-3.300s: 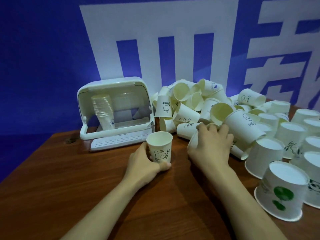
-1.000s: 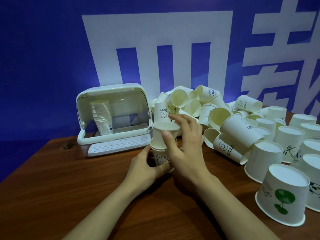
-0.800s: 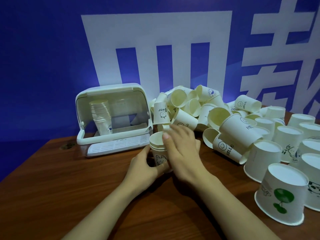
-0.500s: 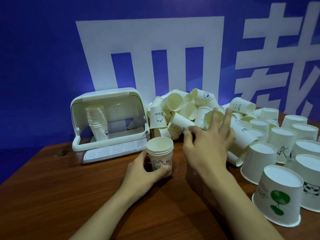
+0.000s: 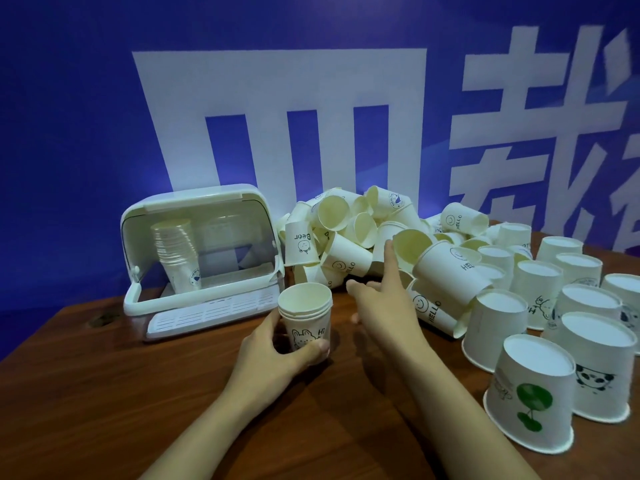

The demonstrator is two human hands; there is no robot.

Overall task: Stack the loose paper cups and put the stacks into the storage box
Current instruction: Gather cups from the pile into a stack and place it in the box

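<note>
Two hands are seen: a small cup stack (image 5: 306, 317) is held by the left hand (image 5: 273, 355); right hand (image 5: 384, 303) fingers are spread, stretched toward the cup pile (image 5: 363, 233) at 12 o'clock.

Upright nested stack (image 5: 306, 315) beside open storage box (image 5: 201, 258)

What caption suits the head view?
Left hand steadies a cup stack; right hand reaches toward the cup pile.
</note>
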